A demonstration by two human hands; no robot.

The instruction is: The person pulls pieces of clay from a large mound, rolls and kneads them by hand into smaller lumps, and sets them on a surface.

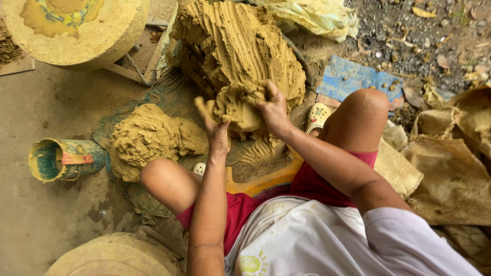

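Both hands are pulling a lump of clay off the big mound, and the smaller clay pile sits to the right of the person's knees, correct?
Not quite. The head view shows both hands, left and right, gripping the clay lump at the big mound, but the smaller clay pile sits to the left of the knees, beside a tipped-over cup.

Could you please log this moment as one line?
left hand: gripping clay lump | right hand: gripping clay lump | behind: large clay mound

Ahead of your fingers (266,94) the big ridged ochre clay mound (240,46) blocks; left, past the smaller crumbly clay heap (151,135), bare concrete floor (61,107) lies open.
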